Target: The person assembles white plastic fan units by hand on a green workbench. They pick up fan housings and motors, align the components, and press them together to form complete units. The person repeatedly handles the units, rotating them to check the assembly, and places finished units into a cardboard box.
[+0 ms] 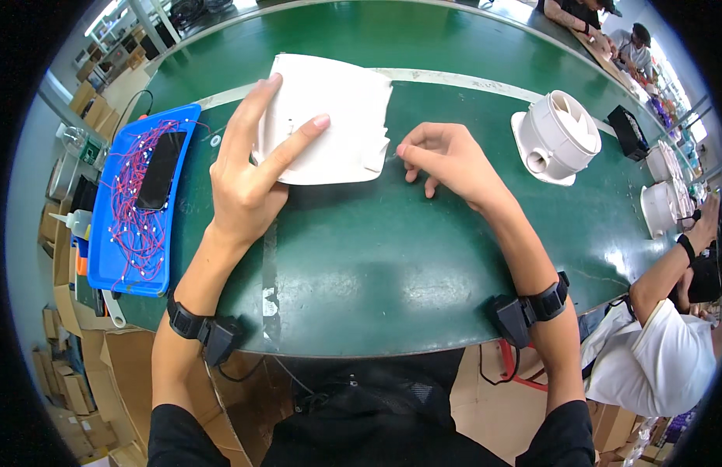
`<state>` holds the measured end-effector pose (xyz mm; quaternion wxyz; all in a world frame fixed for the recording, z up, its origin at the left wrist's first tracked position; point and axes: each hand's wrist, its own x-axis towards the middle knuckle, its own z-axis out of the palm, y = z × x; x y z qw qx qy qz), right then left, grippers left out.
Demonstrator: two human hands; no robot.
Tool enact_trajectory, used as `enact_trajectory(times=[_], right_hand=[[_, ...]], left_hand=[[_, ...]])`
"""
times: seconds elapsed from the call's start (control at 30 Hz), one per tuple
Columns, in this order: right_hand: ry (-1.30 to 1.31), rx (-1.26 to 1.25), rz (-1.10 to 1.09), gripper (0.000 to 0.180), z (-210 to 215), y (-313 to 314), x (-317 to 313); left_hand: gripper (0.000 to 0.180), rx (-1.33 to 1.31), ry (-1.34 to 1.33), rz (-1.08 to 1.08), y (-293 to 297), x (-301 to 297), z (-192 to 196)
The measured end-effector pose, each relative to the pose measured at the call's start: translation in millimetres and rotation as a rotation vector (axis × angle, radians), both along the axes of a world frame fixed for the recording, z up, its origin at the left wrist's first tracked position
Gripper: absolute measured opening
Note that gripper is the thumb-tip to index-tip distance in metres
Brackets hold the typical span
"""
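A white plastic housing (330,117), squarish with a notched right edge, is tilted up over the green table. My left hand (252,159) grips it from the left, index and middle fingers spread across its face and the thumb partly hidden below. Just off the notched edge is my right hand (442,159), its thumb and forefinger brought together and the other fingers curled. Whatever may be in that pinch is too small to make out.
On the left, a blue tray (96,261) holds tangled red wires (135,229) and a black phone (161,171). A round white plastic unit (559,136) stands at the right, near a black box (628,132). A co-worker (653,350) sits at the right edge.
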<state>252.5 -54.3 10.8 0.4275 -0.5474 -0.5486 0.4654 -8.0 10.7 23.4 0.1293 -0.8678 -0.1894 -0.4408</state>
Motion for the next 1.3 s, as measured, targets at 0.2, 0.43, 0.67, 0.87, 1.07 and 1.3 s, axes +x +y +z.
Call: enact_trajectory(times=[0.2, 0.43, 0.67, 0.87, 1.07, 1.3], right_hand=[[0.119, -0.056, 0.44, 0.017, 6, -5, 4], [0.07, -0.231, 0.771, 0.019, 9, -10, 6], [0.415, 0.163, -0.539, 0.06, 2, 12, 12], [-0.008, 0.147, -0.152, 0.028, -18, 15, 29], [0.174, 0.017, 0.053, 0.049, -4, 12, 19], [0.191, 0.344, 0.127, 0.097, 1, -5, -5]], left_hand=[[0.067, -0.162, -0.21, 0.091, 10, -4, -4], [0.058, -0.811, -0.656, -0.139, 22, -7, -18], [0.057, -0.835, -0.645, -0.097, 23, -5, -19], [0.054, -0.925, -0.643, -0.102, 21, -3, -16], [0.053, -0.876, -0.62, -0.178, 9, 2, -17], [0.069, -0.29, 0.113, -0.203, -13, 7, 1]])
